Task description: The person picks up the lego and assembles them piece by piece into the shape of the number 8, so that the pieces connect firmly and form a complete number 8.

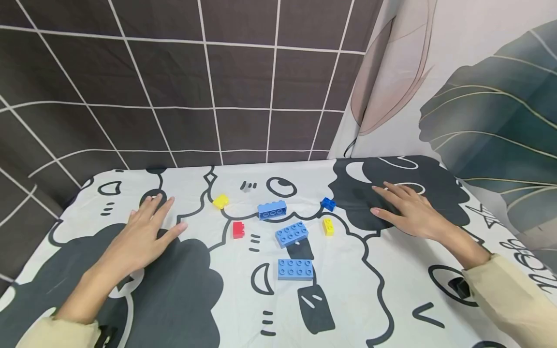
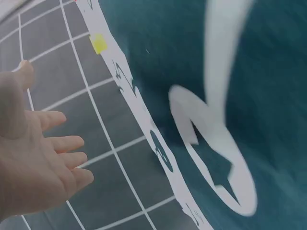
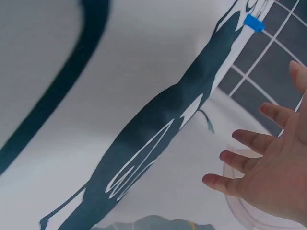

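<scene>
My left hand (image 1: 141, 237) is held with fingers spread over the dark printed patch on the left, touching no brick. Opposite it, my right hand (image 1: 411, 212) has its fingers extended and holds nothing. Between them lie toy building bricks: a light blue brick on its side (image 1: 272, 210), a tilted light blue brick (image 1: 291, 234) and a light blue brick nearest me (image 1: 295, 269). Smaller ones lie around these: a red brick (image 1: 238, 230), a yellow brick (image 1: 220, 201) at left, another yellow brick (image 1: 328, 226) and a dark blue brick (image 1: 328, 204) at right.
A white cloth with dark cartoon prints (image 1: 348, 299) covers the table. Behind its far edge hangs a dark curtain with a white grid (image 1: 243, 72). On the right is a pale curtain with leaf patterns (image 1: 491, 111).
</scene>
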